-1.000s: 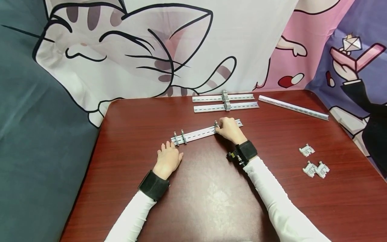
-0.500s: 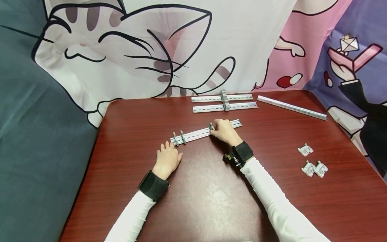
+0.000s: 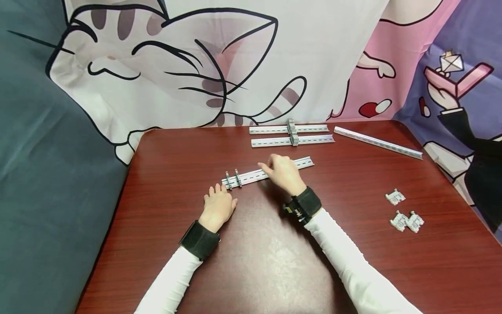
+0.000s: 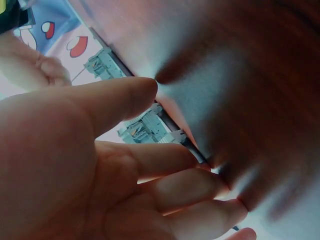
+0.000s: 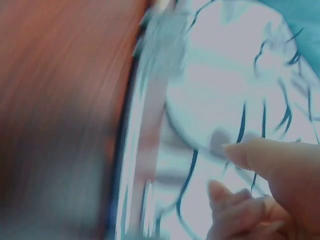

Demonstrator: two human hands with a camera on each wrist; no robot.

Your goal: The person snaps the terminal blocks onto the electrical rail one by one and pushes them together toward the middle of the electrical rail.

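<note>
A slotted metal DIN rail [image 3: 252, 175] lies slantwise on the table. Near its left end, two grey terminal blocks stand close together, the outer terminal block [image 3: 228, 180] and the inner terminal block [image 3: 238, 179]. My left hand [image 3: 217, 206] rests with spread, straight fingers at that left end, fingertips on the rail's edge. Over the rail's middle hovers my right hand [image 3: 283, 174], hiding part of it. In the right wrist view, the thumb and fingers [image 5: 255, 160] are parted with nothing between them; the rail [image 5: 131, 155] and blocks there are blurred.
Behind, two parallel rails [image 3: 270, 142] bear a row of terminal blocks [image 3: 292, 132] across them. Another rail [image 3: 378, 143] lies angled at the back right. Several loose terminal blocks [image 3: 395, 197] lie at the right. A printed cloth [image 3: 321, 52] hangs behind the table.
My right hand has moved left along the rail. Its fingers, which pinched a terminal block and slid it left, have now parted. My left hand has stayed in place.
</note>
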